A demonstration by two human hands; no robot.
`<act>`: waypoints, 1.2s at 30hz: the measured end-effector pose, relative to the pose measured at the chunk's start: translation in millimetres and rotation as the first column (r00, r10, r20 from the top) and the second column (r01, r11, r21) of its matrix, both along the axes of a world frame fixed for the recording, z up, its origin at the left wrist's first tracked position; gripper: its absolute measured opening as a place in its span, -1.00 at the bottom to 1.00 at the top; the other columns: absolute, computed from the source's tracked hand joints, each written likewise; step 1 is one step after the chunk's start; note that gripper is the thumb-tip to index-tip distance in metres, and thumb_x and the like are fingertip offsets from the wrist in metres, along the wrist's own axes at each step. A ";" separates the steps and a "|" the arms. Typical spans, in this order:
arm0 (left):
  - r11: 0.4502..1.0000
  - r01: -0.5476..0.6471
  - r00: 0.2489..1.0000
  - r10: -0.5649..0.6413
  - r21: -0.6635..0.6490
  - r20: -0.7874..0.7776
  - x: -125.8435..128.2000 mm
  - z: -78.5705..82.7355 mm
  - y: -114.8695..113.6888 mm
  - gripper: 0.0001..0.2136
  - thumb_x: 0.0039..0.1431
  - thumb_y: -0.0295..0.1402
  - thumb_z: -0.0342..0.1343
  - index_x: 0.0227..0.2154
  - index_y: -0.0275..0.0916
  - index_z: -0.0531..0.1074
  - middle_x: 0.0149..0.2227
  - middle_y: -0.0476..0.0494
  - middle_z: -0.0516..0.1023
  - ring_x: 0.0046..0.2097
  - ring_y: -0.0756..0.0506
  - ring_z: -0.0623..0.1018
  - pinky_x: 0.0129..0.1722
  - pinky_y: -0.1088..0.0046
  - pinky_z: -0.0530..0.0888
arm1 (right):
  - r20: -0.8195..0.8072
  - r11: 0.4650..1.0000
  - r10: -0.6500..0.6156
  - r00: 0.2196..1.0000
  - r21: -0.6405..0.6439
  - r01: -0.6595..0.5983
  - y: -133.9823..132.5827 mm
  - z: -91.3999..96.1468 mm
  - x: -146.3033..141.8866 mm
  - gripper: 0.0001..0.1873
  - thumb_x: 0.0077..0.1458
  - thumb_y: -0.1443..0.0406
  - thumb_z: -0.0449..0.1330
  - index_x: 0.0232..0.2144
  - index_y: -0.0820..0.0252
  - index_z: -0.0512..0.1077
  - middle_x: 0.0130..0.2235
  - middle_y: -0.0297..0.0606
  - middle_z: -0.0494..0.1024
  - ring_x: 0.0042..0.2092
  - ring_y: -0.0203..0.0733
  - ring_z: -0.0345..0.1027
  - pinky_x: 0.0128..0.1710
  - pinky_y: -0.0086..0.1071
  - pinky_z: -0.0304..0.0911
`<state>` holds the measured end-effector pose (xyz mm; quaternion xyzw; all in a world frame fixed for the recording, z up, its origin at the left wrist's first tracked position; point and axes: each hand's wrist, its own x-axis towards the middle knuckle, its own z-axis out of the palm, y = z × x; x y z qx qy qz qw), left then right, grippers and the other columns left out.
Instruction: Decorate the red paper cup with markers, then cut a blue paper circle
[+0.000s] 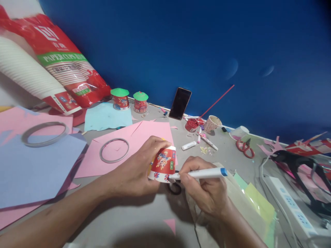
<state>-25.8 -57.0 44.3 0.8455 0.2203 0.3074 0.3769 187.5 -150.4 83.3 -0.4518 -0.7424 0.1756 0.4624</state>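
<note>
My left hand (137, 168) is wrapped round a red printed paper cup (163, 164), held tilted on its side over the grey table. My right hand (204, 187) grips a white marker with a blue end (204, 173). Its tip touches the cup's white rim at the lower right. A black scissor handle (175, 188) lies just below the cup, partly hidden by my hands.
Pink paper (134, 137) with a tape ring (114, 150), lilac paper with another ring (43, 133), two green-lidded cups (120, 98), a phone (180, 103) leaning on the blue wall, a sleeve of paper cups (51, 65), red scissors (244, 147), markers, and a power strip (294, 206) at right.
</note>
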 end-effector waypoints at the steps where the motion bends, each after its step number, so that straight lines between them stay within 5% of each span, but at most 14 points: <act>1: 1.000 0.000 1.000 0.000 0.000 0.000 -0.1 0.2 0.0 -0.33 0.12 -0.30 0.35 0.30 -0.04 0.31 0.20 -0.22 0.43 0.23 -0.34 0.52 0.23 0.02 0.58 | -0.011 1.000 -0.008 1.000 0.004 0.008 0.1 0.4 0.2 -0.81 0.24 0.46 0.18 -0.38 0.10 0.45 -0.48 -0.41 0.57 -0.53 -0.33 0.40 -0.50 -0.49 0.25; 13: 0.999 0.019 1.000 -0.020 0.048 0.015 -1.9 -3.6 0.5 -0.33 0.14 -0.35 0.32 0.31 -0.01 0.27 0.20 -0.18 0.41 0.20 -0.30 0.53 0.18 0.11 0.58 | 0.004 0.998 0.058 0.998 0.001 -0.058 2.2 -3.8 -2.0 -0.81 0.24 0.47 0.16 -0.36 0.11 0.47 -0.45 -0.36 0.60 -0.49 -0.29 0.45 -0.45 -0.46 0.31; 24: 0.996 -0.021 0.998 0.016 0.083 0.059 -0.7 -6.9 1.2 -0.27 0.17 -0.33 0.33 0.37 0.02 0.20 0.27 -0.19 0.40 0.29 -0.32 0.50 0.28 0.07 0.56 | -0.178 0.990 -0.120 0.977 0.045 0.130 -1.5 -0.8 4.6 -0.82 0.24 0.46 0.26 -0.38 0.10 0.52 -0.49 -0.45 0.57 -0.54 -0.36 0.42 -0.51 -0.54 0.30; 36: 0.998 -0.012 0.999 0.010 0.054 0.044 -1.1 -5.3 0.7 -0.28 0.18 -0.32 0.36 0.37 0.07 0.23 0.28 -0.15 0.41 0.29 -0.30 0.51 0.27 0.11 0.57 | -0.059 1.000 0.023 0.998 0.013 -0.022 -0.6 2.3 3.9 -0.80 0.21 0.48 0.18 -0.38 0.09 0.46 -0.47 -0.46 0.55 -0.50 -0.37 0.37 -0.47 -0.52 0.22</act>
